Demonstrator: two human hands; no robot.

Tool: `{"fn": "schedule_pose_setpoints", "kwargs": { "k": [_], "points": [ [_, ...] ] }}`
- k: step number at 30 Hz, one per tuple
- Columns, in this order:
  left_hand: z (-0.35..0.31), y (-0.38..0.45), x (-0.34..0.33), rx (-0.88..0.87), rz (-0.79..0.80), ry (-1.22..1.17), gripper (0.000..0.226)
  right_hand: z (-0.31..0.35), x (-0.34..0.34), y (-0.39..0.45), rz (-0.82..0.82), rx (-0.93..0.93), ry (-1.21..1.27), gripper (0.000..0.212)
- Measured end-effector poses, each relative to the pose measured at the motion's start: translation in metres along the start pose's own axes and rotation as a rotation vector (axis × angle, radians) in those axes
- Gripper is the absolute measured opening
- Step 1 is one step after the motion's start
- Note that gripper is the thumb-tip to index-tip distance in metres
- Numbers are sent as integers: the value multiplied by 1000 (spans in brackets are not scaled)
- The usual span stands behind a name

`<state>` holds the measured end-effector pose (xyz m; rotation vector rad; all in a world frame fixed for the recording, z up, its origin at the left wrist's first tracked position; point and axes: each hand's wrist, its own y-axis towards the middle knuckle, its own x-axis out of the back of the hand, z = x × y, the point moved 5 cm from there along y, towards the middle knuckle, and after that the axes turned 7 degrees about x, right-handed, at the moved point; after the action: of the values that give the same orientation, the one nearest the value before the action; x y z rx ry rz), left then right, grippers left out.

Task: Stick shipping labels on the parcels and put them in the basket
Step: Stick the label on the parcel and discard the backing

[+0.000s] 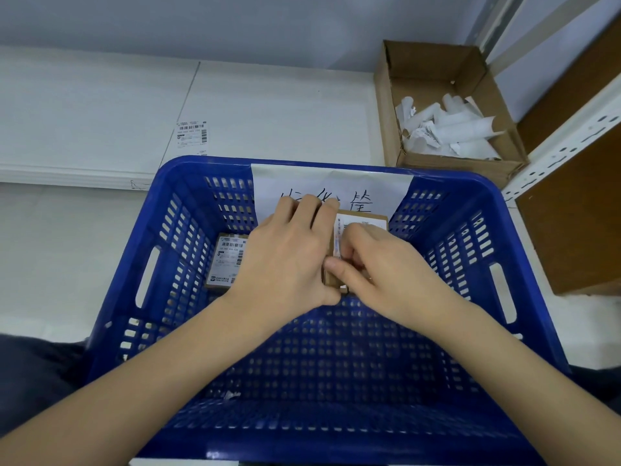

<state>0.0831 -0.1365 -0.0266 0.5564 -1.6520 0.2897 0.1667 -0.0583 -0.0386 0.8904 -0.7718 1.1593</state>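
A blue slotted plastic basket (pixel 453 264) fills the lower view, with a handwritten paper sign (pixel 379 190) on its far wall. Above the basket's inside I hold a small brown cardboard parcel (pixel 366 218). My left hand (pixel 285 257) grips its left side. My right hand (pixel 379 264) pinches a white shipping label (pixel 339 240) at the parcel's top face; whether the label is fully stuck I cannot tell. A second parcel (pixel 226 260) with a label on it lies on the basket floor at the left, partly hidden by my left hand.
A loose shipping label (pixel 191 137) lies on the white table (pixel 100 112) behind the basket. At the back right stands an open cardboard box (pixel 433 58) holding several curled white backing papers (pixel 450 129). A white metal shelf post (pixel 564 142) and brown panels stand at the right.
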Motion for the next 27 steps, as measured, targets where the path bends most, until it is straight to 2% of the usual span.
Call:
{"fn": "schedule_pose_setpoints", "kwargs": {
  "k": [4, 8, 11, 18, 20, 23, 24, 27],
  "points": [
    [0, -2, -5, -4, 34, 7, 101, 1, -8, 2, 43, 55, -34, 26],
    [0, 0, -5, 5, 32, 3, 100, 3, -9, -1, -58, 154, -135, 27],
    [-1, 0, -5, 6, 35, -27, 99, 9, -5, 0, -99, 199, -179, 18],
    [-2, 0, -3, 11, 42, -67, 101, 11, 5, 0, -170, 201, -280, 14],
    [0, 0, -1, 15, 29, -81, 99, 6, 5, -2, -164, 130, -217, 17],
    [5, 0, 1, 18, 3, -84, 96, -12, 5, -6, -13, -119, 240, 35],
    [5, -1, 2, 14, -4, -81, 95, -15, 4, -7, 21, -167, 299, 43],
    [1, -3, -1, -11, 1, -78, 95, -10, 2, -2, 23, -63, 27, 47]
  ]
}}
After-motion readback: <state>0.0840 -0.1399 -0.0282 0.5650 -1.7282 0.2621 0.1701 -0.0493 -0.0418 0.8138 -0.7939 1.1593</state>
